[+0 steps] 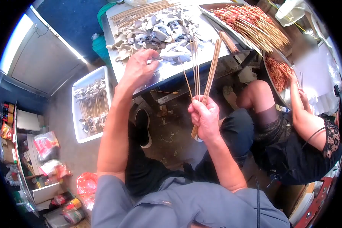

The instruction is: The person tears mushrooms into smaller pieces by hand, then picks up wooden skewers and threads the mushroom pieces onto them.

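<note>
My left hand (140,67) is at the near edge of a pile of grey-white oyster mushroom pieces (159,28) on the table. Its fingers are curled toward the thumb, and whatever they may pinch cannot be made out. In my right hand (205,116) is a bundle of bamboo skewers (212,68), gripped low in the fist and pointing up toward the table. A few of those skewers fan out to the left, apart from the thicker bunch. Their upper ends overlap the table edge in view, and one or more tips come close to the mushroom pieces.
Loose skewers (140,11) lie behind the pile. A metal tray (207,11) of skewered meat stands at right, a wooden-handled knife (228,41) beside it. A white tub (77,127) on the floor holds skewered mushrooms. A co-worker's hand (291,76) reaches into a meat bowl (268,74).
</note>
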Action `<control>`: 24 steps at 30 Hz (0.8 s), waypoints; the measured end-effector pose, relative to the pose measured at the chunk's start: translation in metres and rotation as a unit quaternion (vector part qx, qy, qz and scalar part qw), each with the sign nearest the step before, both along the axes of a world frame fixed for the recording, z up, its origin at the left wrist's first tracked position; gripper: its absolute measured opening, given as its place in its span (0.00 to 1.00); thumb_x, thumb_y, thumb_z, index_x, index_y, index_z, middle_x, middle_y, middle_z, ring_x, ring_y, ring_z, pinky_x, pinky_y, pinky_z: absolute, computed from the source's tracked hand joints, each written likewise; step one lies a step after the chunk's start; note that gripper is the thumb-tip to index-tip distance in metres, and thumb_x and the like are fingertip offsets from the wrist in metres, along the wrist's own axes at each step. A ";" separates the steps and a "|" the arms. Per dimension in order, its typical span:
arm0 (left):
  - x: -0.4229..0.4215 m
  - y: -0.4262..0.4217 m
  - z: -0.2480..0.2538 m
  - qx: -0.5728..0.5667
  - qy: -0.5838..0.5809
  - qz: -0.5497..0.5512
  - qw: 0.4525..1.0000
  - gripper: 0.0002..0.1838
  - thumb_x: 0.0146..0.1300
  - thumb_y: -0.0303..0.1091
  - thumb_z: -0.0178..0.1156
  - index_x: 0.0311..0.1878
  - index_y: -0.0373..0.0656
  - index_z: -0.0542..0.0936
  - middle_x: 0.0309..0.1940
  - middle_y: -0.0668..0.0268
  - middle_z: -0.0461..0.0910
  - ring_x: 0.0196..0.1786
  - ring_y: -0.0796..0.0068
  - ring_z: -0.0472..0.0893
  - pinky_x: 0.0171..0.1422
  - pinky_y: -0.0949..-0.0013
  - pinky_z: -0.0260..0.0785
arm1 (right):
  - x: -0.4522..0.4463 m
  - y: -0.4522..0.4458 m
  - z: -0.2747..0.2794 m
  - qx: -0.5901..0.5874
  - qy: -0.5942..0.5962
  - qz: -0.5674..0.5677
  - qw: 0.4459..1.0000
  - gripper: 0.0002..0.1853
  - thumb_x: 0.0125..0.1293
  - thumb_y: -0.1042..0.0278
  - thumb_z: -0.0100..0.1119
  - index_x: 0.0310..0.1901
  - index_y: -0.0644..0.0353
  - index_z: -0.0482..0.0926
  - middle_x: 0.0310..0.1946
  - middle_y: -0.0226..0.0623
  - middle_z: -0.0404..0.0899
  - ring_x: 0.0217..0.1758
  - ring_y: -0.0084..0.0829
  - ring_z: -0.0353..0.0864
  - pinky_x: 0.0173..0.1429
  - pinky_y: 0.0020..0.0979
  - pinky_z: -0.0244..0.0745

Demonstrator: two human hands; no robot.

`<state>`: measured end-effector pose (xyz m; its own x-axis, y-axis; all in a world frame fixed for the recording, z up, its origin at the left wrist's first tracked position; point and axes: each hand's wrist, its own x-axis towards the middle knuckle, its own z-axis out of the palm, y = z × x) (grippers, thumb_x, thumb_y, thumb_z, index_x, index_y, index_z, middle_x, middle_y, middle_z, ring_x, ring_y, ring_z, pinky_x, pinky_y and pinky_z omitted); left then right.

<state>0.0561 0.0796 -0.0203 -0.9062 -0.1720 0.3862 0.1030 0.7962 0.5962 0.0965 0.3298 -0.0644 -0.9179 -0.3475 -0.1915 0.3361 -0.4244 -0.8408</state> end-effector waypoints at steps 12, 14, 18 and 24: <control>0.003 0.003 0.008 -0.062 -0.025 -0.014 0.998 0.06 0.48 0.26 0.60 0.31 0.37 0.79 0.22 0.62 0.75 0.28 0.67 0.76 0.36 0.66 0.68 | 0.004 -0.003 0.000 0.030 -0.012 -0.009 0.999 0.02 0.66 0.74 0.56 0.38 0.61 0.76 0.23 0.30 0.77 0.15 0.12 0.64 0.16 0.16 0.55; 0.004 0.003 0.013 -0.066 -0.046 -0.029 0.996 0.06 0.48 0.26 0.60 0.30 0.36 0.76 0.21 0.62 0.72 0.28 0.67 0.74 0.35 0.65 0.66 | 0.004 -0.004 0.001 0.042 -0.011 -0.011 0.999 0.02 0.66 0.74 0.56 0.38 0.61 0.76 0.22 0.29 0.77 0.16 0.12 0.64 0.17 0.17 0.56; 0.005 0.001 0.009 -0.105 -0.030 -0.040 0.993 0.08 0.48 0.28 0.61 0.31 0.34 0.76 0.29 0.61 0.71 0.34 0.66 0.74 0.38 0.66 0.66 | 0.005 -0.005 -0.002 0.023 -0.002 -0.006 1.000 0.01 0.65 0.74 0.56 0.37 0.60 0.76 0.22 0.28 0.77 0.16 0.12 0.65 0.17 0.17 0.57; 0.008 0.008 0.014 -0.075 -0.076 -0.040 0.993 0.16 0.49 0.25 0.59 0.44 0.35 0.79 0.31 0.61 0.75 0.34 0.68 0.76 0.38 0.68 0.69 | 0.005 -0.002 -0.003 -0.010 -0.010 -0.005 1.000 0.01 0.65 0.74 0.56 0.36 0.59 0.75 0.21 0.27 0.76 0.16 0.13 0.66 0.17 0.18 0.57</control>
